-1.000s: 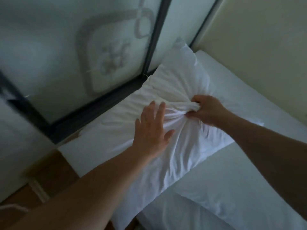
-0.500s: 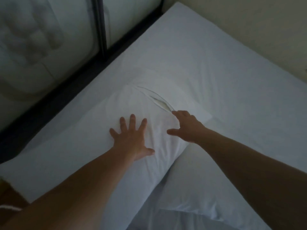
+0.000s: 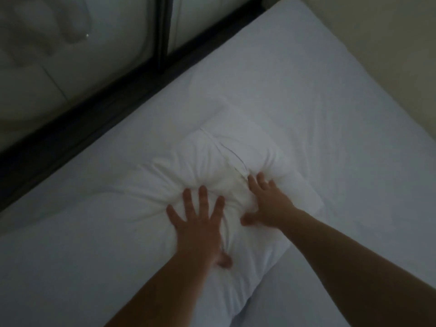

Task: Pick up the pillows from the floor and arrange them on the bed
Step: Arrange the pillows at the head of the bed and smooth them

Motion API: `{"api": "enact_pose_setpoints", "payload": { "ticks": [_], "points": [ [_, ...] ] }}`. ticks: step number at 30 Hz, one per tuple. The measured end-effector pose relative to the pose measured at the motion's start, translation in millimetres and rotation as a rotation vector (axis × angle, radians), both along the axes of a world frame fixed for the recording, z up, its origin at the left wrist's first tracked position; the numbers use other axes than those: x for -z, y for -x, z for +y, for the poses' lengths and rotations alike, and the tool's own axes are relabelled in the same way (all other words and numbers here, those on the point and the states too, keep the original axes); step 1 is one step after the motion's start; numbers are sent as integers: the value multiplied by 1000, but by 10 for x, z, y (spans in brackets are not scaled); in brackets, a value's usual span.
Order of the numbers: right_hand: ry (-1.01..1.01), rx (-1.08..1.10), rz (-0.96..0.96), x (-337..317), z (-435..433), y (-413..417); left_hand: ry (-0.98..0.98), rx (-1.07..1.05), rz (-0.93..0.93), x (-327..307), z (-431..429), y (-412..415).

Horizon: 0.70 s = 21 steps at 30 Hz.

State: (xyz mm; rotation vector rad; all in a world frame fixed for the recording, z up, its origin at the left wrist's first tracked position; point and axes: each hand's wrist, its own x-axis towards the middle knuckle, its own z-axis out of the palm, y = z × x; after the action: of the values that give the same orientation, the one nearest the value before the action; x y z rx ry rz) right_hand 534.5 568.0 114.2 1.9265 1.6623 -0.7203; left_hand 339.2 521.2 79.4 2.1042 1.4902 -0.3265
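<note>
A white pillow (image 3: 226,159) lies flat on the white bed (image 3: 318,109), its cover creased around my hands. My left hand (image 3: 200,223) is spread flat on the pillow's middle, fingers apart, pressing it down. My right hand (image 3: 266,201) presses beside it, fingers splayed and dug into the bunched fabric near a seam opening. A second white pillow (image 3: 295,291) lies partly under the first one's near end, between my forearms. Neither hand holds anything.
A black frame (image 3: 99,114) runs along the bed's left side, with pale glass panels (image 3: 70,43) behind it. A beige wall (image 3: 389,43) borders the bed at the upper right. Bare sheet stretches beyond the pillow toward the far corner.
My right hand let go of the bunched cover it gripped a second ago. The pillow came down flat onto the bed, and both hands now press deeper into it, wrinkling the fabric.
</note>
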Motion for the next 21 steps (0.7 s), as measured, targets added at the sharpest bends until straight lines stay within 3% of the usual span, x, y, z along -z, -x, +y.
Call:
{"api": "enact_pose_setpoints", "payload": {
  "ticks": [15, 21],
  "points": [
    [-38, -127, -84, 467, 11, -84, -95, -22, 51, 207, -5, -186],
    [-137, -316, -171, 644, 38, -15, -177, -128, 11, 195, 48, -351]
  ]
}}
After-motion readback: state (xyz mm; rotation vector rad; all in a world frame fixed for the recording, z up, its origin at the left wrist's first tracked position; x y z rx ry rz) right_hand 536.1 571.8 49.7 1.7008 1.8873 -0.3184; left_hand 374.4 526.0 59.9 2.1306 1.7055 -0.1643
